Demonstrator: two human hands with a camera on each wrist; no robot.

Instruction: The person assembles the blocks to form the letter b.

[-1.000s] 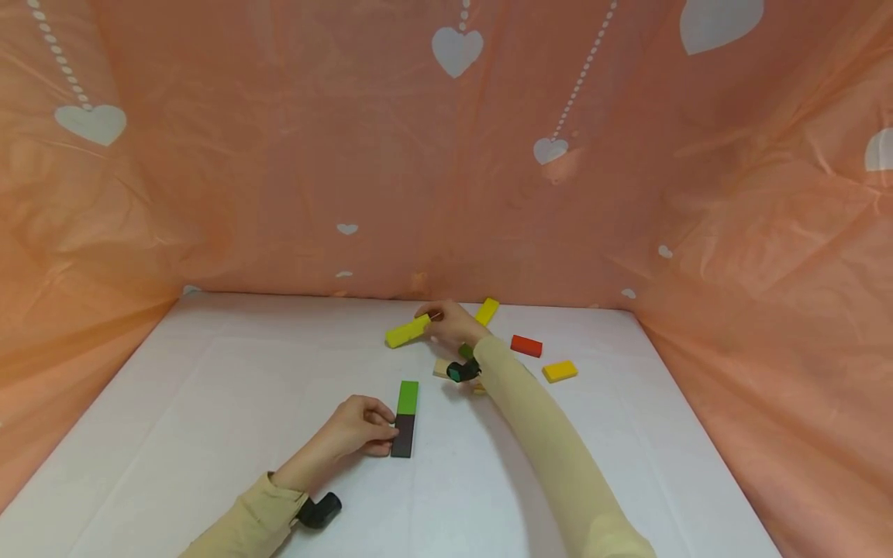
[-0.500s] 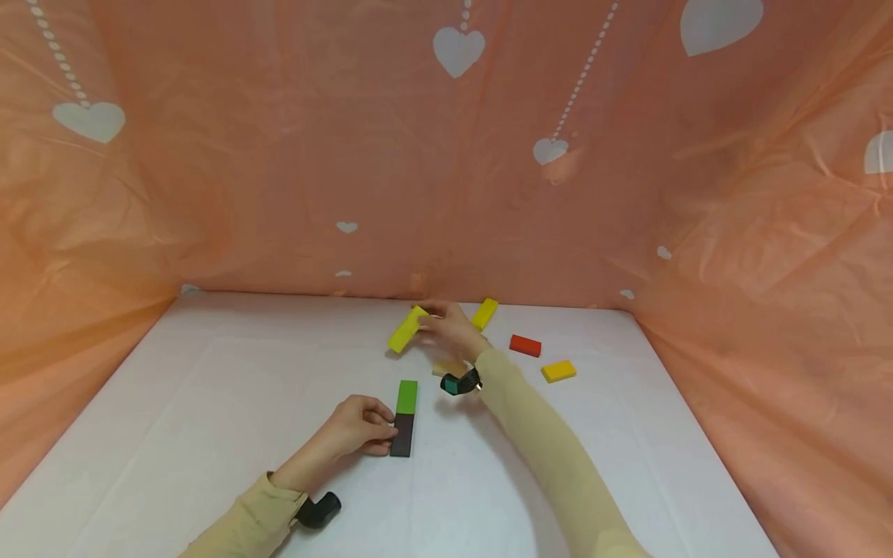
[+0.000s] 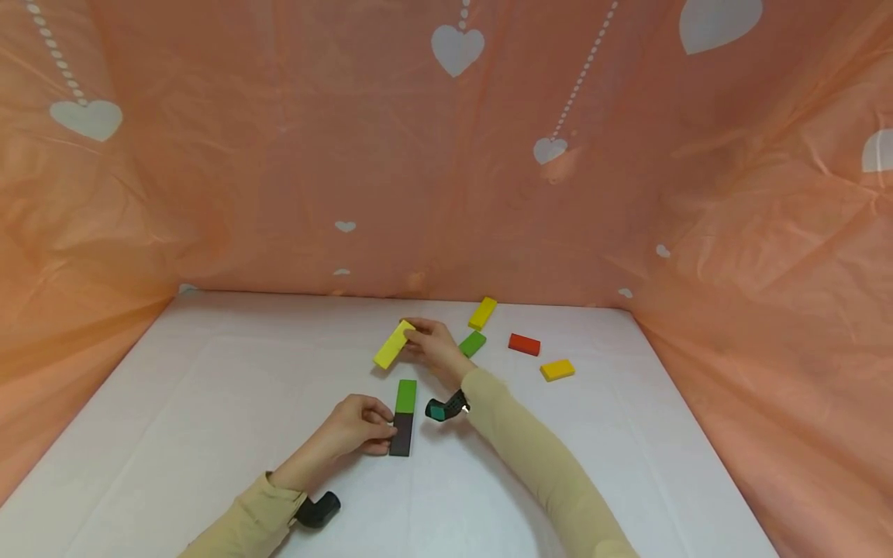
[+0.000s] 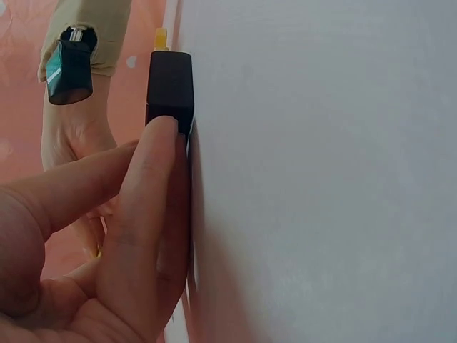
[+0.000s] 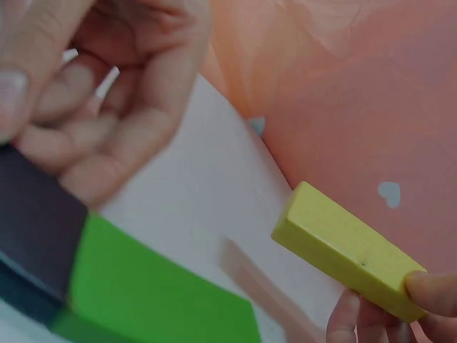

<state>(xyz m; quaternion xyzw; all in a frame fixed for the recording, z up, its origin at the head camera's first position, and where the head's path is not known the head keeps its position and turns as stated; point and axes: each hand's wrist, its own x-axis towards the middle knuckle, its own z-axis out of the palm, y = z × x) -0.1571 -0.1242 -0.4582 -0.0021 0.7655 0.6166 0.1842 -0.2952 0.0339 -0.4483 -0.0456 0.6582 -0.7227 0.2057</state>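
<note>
Near the table's middle, a black block (image 3: pixel 401 434) and a green block (image 3: pixel 406 396) lie end to end in one line. My left hand (image 3: pixel 360 425) holds the black block at its left side with bent fingers and thumb; in the left wrist view the fingertips (image 4: pixel 163 132) touch the block's face. Just beyond the green block, my right hand (image 3: pixel 434 346) pinches a yellow block (image 3: pixel 394 345) by one end. That yellow block is tilted and raised off the table, its free end pointing left and toward the body; the right wrist view shows the thumb (image 5: pixel 435 291) over its end.
Behind the right hand lie a second green block (image 3: pixel 473 343), partly hidden, and another yellow block (image 3: pixel 483 313). Further right are a red block (image 3: pixel 525 344) and an orange-yellow block (image 3: pixel 557 370). An orange curtain with hearts (image 3: pixel 456 50) rises behind the white table (image 3: pixel 279 341).
My right hand has moved toward the body and slightly left with the yellow block, turning it steeper. The second green block has come into view behind it. My left hand has stayed put.
</note>
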